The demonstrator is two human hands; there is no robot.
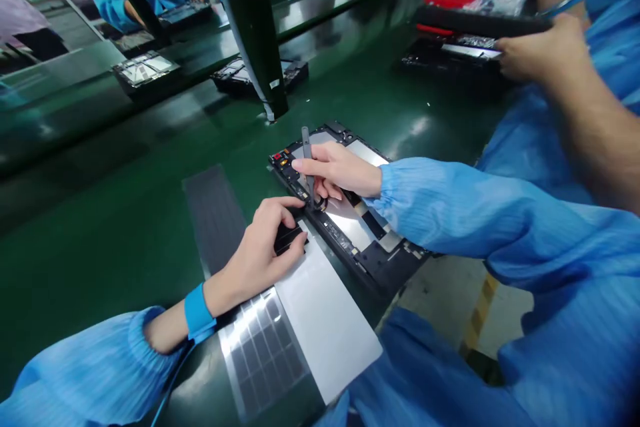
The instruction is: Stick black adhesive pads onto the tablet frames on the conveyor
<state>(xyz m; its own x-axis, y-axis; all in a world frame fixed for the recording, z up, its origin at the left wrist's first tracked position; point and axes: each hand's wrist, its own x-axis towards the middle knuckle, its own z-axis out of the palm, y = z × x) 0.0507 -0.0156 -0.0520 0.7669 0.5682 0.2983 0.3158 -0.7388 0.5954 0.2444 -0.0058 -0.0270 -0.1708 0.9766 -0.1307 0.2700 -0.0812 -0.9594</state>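
An opened tablet chassis lies on the green bench near its front edge, its black frame and silvery inner plates showing. My right hand rests over its upper part, fingers pinched on grey tweezers whose tip points down at the frame's left edge. My left hand lies beside the chassis on a sheet of small dark rectangular stickers, fingers curled onto a black piece. A blue wrist strap circles my left wrist.
A white liner sheet lies beside the sticker sheet. A dark post stands behind the chassis. More opened devices sit on the far belt. A co-worker's hand in blue sleeves works at the right by red and black trays.
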